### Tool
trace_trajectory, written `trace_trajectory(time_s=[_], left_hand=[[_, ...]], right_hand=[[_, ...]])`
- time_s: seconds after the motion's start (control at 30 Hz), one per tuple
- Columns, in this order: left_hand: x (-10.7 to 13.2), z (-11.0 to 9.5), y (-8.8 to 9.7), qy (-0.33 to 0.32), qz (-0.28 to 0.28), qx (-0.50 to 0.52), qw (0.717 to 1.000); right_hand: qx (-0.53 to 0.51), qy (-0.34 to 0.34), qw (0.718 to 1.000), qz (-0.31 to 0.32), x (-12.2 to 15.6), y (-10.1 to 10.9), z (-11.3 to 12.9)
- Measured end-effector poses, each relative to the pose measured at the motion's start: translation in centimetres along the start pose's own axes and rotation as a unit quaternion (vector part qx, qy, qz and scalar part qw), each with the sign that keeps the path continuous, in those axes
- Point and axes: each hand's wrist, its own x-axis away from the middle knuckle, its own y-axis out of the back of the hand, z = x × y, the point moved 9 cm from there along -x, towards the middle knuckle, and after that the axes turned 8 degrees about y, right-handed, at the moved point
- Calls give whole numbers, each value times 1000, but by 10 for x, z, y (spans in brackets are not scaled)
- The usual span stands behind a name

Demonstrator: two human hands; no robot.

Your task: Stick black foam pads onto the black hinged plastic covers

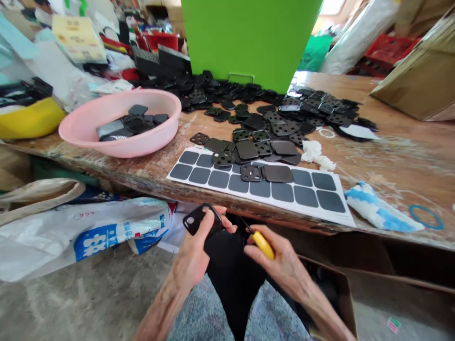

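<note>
Pinching a black plate (pixel 199 219) in the left hand (pixel 194 255), grip closed on its edge, low over the lap, just below the rim of the surface (pixel 391 156). Grasping a yellow-handled tool (pixel 262 244) in the right hand (pixel 280 258), tip toward the plate. Judging by the pink bowl (pixel 88 137), only a few pieces done; by the heap (pixel 270 123) and the almost full pad sheet (pixel 341 215), most probably left.

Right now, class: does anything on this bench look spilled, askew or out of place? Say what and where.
Black plates sprawl in a loose heap over the table, and several lie on the pad sheet, covering pads. A crumpled tissue sits by its far edge. Nothing looks damaged.
</note>
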Motion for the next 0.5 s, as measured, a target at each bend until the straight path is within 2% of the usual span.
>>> trace_trajectory(time_s=[0.07, 0.13, 0.23, 0.33, 0.4, 0.5], left_hand=[[-7, 0, -10, 65, -1, 123, 990], [-17, -10, -20, 98, 9, 159, 982], [-43, -36, -34, 116, 40, 111, 986], [-84, -75, -45, 59, 47, 36, 996], [-112, -101, -49, 0, 27, -32, 999], [-150, -127, -48, -53, -20, -123, 991]], right_hand=[[-108, -50, 993, 10, 3, -14, -5], [-192, -84, 978, 3, 0, -16, -4], [-260, -86, 960, -51, -19, 12, 6], [-269, -56, 955, -115, -46, 54, 19], [-260, -39, 952, -155, -60, 77, 22], [-234, -39, 956, -171, -74, 93, 15]])
